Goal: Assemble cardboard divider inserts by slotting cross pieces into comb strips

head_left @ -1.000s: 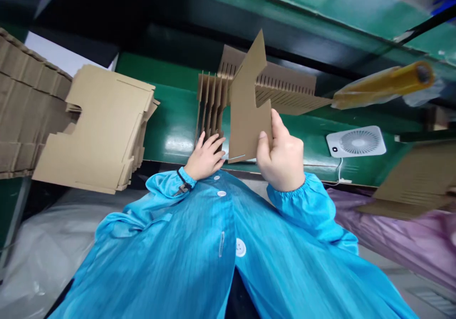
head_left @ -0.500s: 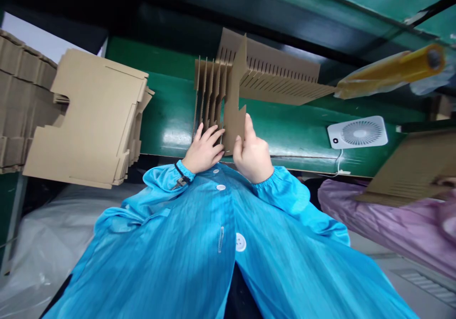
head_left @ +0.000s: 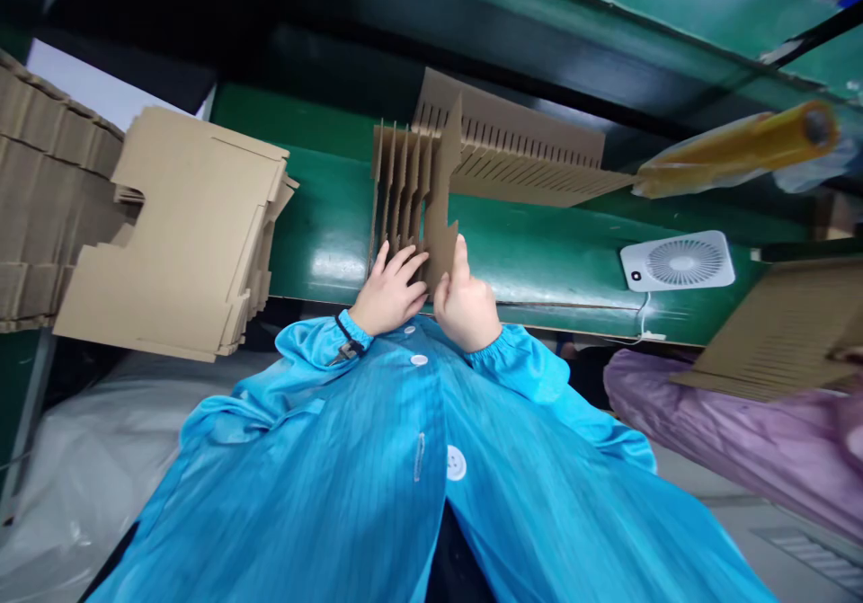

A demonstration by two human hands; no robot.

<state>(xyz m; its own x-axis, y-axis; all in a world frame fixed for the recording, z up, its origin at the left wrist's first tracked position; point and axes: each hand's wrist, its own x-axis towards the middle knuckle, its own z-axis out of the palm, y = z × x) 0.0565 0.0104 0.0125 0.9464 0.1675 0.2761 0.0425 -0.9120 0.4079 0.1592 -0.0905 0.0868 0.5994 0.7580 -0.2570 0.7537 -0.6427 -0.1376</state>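
Observation:
Several upright cardboard dividers (head_left: pixel 403 176) stand in a row, with narrow gaps between them, in a slotted cardboard strip (head_left: pixel 532 176). My left hand (head_left: pixel 389 297) lies over their near ends, fingers spread. Just right of that row, my right hand (head_left: pixel 470 308) holds a notched cardboard divider (head_left: pixel 441 199) by its near edge, index finger stretched along it and thumb on the near side. This divider stands upright and leans a little. Its lower edge is hidden. A second slotted cardboard panel (head_left: pixel 519 118) rises behind the strip, its empty slots running to the right.
Notched cardboard sheets (head_left: pixel 182 226) are piled at the left, beside a taller cardboard stack (head_left: pixel 40 199). On the green table (head_left: pixel 539 243) lies a white fan (head_left: pixel 678 261) with a cable. A yellow roll (head_left: pixel 742 149) in plastic sits behind. Right, a person's pink sleeve (head_left: pixel 734 423) adjoins cardboard (head_left: pixel 775 324).
My right hand and the divider in it have shifted slightly left, closer to the row. My left hand stays on the near ends. The whole view has moved a little.

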